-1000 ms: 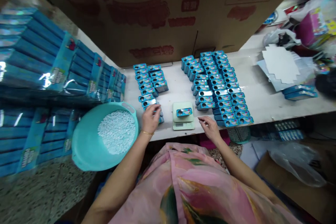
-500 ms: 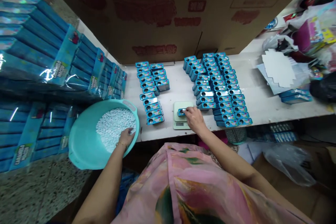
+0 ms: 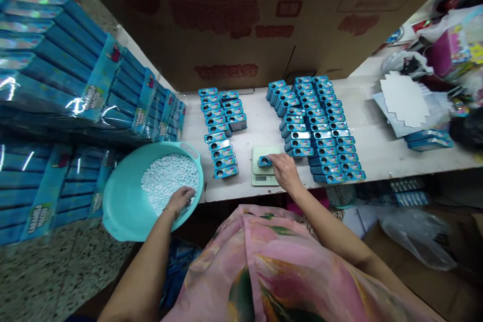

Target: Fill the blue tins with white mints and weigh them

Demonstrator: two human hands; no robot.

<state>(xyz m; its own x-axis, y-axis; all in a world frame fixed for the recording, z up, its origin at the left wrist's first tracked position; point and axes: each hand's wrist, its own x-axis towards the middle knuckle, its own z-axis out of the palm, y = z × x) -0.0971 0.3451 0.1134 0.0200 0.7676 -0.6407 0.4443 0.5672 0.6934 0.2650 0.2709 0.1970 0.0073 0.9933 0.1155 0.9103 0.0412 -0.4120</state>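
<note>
My right hand (image 3: 286, 171) pinches the right end of a small blue tin (image 3: 264, 161) lying on a pale green scale (image 3: 259, 152). A dark round opening shows in the tin's top. To the left, my left hand (image 3: 181, 198) reaches into a turquoise tub (image 3: 123, 211) and touches small white tablets (image 3: 166, 173). Its fingers are curled together, and whatever they hold is hidden. Similar blue tins (image 3: 223, 161) stand in two columns left of the scale. More blue tins (image 3: 302, 143) are packed in columns to its right, a few with white tablets on top.
A large cardboard box (image 3: 234, 50) stands behind the tins on the white table (image 3: 260, 110). Plastic-wrapped blue packs (image 3: 75, 105) are stacked at the left. Cut white card (image 3: 403, 100), two blue packs (image 3: 428, 141) and bags lie at the right.
My left hand has turned and sunk a little into the tablets. The right hand stays on the tin at the scale. The whole view has shifted slightly.
</note>
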